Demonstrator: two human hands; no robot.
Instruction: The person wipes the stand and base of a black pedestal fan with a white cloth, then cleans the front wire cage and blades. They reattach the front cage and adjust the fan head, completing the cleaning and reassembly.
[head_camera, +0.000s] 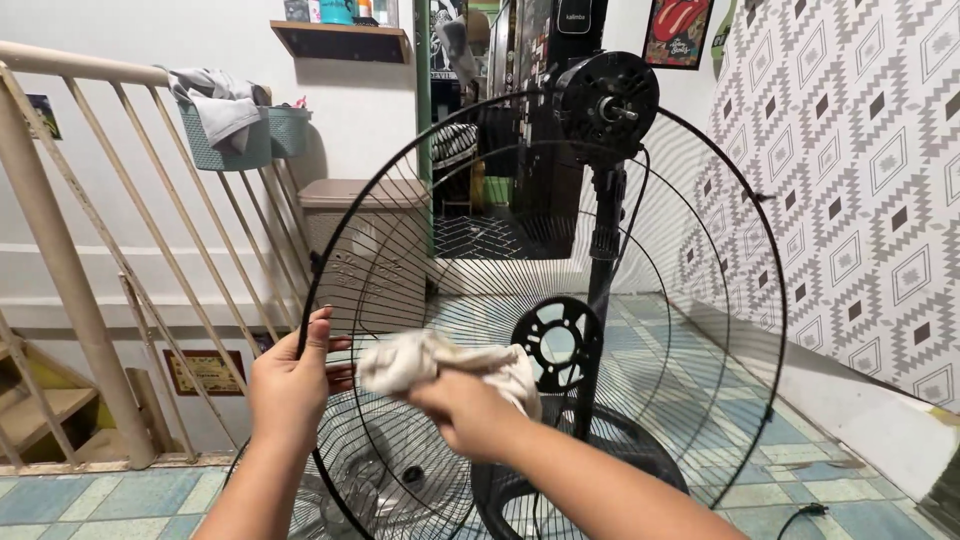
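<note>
Fan grille (700, 250), one large black wire guard w/ round hub ring at centre, held upright mid-frame in front of one pedestal fan stand (603, 240), whose bare motor head (605, 100) shows its shaft at top. Left hand (290, 385) grips the grille's outer rim at its left edge, fingers curled shut around the wire. Right hand (465, 410) is closed on one crumpled off-white cloth (425, 362), pressed against the wires just left of the hub ring. A second grille (380, 480) lies flat on the blue-green tiled floor (120, 500) below the hands, beside the stand's round black base. Bkgd, left: cream stair railing (60, 230) w/ two teal baskets (250, 135) hung on it, grey clothing draped over one; one beige lidded bin (350, 235) against the wall. One wooden shelf (340, 40) above. Right: wall w/ grey-and-white geometric pattern (860, 170); one black cable end (800, 515) on the floor nr the corner.
</note>
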